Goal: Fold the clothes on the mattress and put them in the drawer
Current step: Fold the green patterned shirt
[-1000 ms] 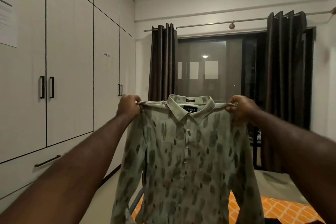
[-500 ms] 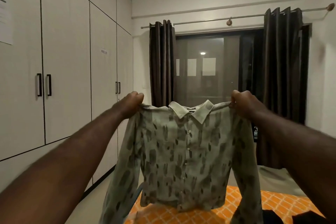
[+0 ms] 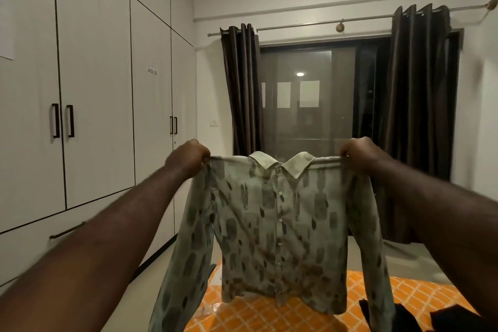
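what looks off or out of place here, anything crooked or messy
Nothing looks damaged or spilled. The shirt hangs level and buttoned, gripped at its shoulders by the left hand and the right hand. The only untidy spot is the dark clothes lying crumpled on the orange mattress at lower right.

Left hand (image 3: 188,158): bare.
Right hand (image 3: 362,155): bare.
Forearms (image 3: 107,240): both bare; the left seems blurred, fine detail uncertain.
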The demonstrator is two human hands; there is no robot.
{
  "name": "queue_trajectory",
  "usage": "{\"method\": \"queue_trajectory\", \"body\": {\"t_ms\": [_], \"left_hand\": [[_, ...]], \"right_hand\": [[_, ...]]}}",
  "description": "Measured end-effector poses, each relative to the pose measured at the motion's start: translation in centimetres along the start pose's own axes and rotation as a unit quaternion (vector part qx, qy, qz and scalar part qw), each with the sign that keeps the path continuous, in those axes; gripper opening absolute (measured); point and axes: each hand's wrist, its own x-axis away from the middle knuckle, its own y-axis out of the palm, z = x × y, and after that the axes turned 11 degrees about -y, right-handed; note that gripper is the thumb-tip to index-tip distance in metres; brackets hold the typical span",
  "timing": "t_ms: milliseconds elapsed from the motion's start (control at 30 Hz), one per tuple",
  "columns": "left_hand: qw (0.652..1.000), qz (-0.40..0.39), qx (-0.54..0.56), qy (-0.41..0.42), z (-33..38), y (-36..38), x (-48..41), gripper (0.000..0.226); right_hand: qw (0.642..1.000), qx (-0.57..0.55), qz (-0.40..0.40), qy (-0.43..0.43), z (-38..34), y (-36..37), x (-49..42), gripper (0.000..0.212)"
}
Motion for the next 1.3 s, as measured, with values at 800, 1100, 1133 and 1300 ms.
{"method": "queue_trajectory", "body": {"t_ms": [800, 1100, 1133, 1300], "left_hand": [[0.892, -0.102, 0.338, -0.283, 3.7, 14.2, -6.9, 0.024], [0.892, -0.027, 0.375, -0.250, 6.1, 15.6, -16.0, 0.013], [0.894, -0.004, 0.379, -0.239, 6.5, 15.2, -16.5, 0.011], [0.898, 0.101, 0.388, -0.181, 7.1, 13.9, -12.8, 0.014]], "right_hand": [[0.976, -0.134, 0.066, 0.159, 5.9, 10.4, -7.4, 0.022], [0.952, -0.174, 0.211, 0.139, 8.2, 11.4, -13.1, 0.018], [0.948, -0.169, 0.239, 0.125, 8.4, 11.1, -13.3, 0.021], [0.935, -0.158, 0.311, 0.067, 7.5, 11.3, -9.9, 0.022]]}}
